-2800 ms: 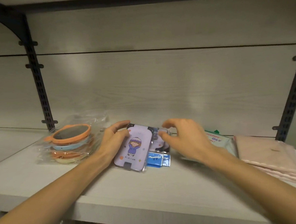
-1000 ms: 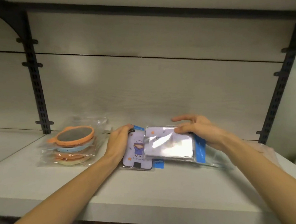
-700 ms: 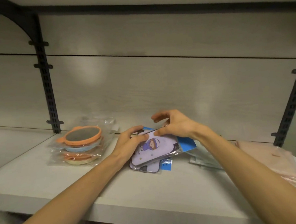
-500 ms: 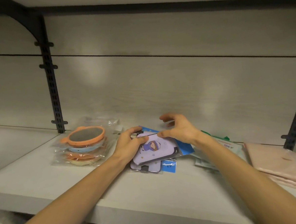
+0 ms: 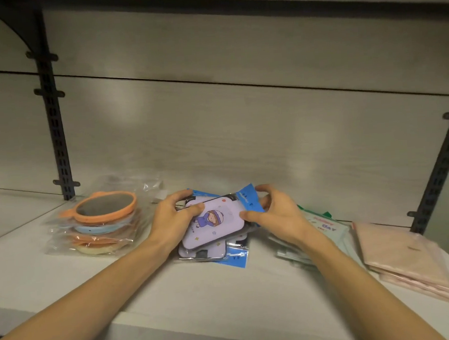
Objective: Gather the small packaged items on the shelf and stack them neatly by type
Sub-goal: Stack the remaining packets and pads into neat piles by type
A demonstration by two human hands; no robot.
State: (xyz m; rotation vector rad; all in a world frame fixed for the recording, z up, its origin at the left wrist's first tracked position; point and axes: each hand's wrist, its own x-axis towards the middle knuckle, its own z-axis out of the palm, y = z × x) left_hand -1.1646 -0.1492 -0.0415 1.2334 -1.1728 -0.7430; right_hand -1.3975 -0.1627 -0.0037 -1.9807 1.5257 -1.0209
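A lilac packaged item with a cartoon child (image 5: 213, 222) lies tilted on top of a small pile of like packets with blue header cards (image 5: 235, 258) in the middle of the white shelf (image 5: 201, 304). My left hand (image 5: 172, 221) grips the top packet's left end, thumb on its face. My right hand (image 5: 277, 214) pinches its right end by the blue header, fingers curled behind. The lower packets are mostly hidden under it.
A stack of bagged round mirrors, orange on top (image 5: 104, 208), stands at the left. Flat packets with green-and-white print (image 5: 325, 225) lie right of my hands, pink flat packs (image 5: 405, 258) at the far right. Black slotted uprights (image 5: 55, 128) flank the bay.
My right hand brought a second lilac packet over from the right and laid it on the pile. Both hands now hold its ends and have turned it slightly.
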